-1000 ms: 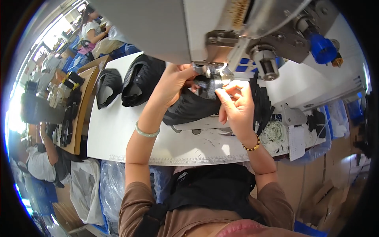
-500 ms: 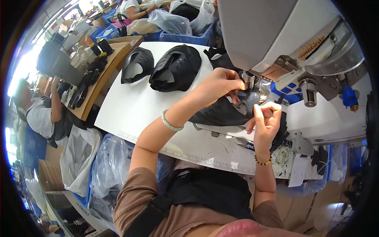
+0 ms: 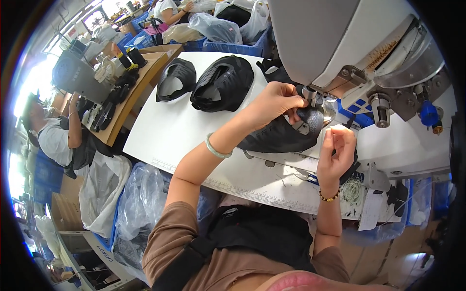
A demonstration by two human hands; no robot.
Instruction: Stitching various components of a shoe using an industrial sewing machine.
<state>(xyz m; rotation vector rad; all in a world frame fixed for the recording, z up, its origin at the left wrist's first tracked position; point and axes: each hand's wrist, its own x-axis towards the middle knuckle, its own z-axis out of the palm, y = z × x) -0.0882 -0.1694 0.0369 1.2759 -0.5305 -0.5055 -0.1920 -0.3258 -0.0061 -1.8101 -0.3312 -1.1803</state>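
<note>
A black shoe upper (image 3: pixel 279 137) lies on the white table under the sewing machine head (image 3: pixel 318 43), its grey-lined heel end close to the needle area. My left hand (image 3: pixel 275 105) pinches the upper's collar edge just left of the machine's presser area; the exact grip is partly hidden by the fingers. To the right of the heel, my right hand (image 3: pixel 338 148) is raised a little apart from it, fingers curled and thumb against them. Whatever those fingertips hold, if anything, is too small to make out.
Two more black shoe uppers, a smaller one (image 3: pixel 175 80) and a larger one (image 3: pixel 223 83), stand at the table's far left. Tangled pale thread (image 3: pixel 353 190) lies near the right front. A clear bag (image 3: pixel 141 201) fills a bin at left; co-workers sit beyond.
My right hand has moved away from the upper's heel, to the right. My left hand keeps its pinch on the collar. The whole view has shifted slightly.
</note>
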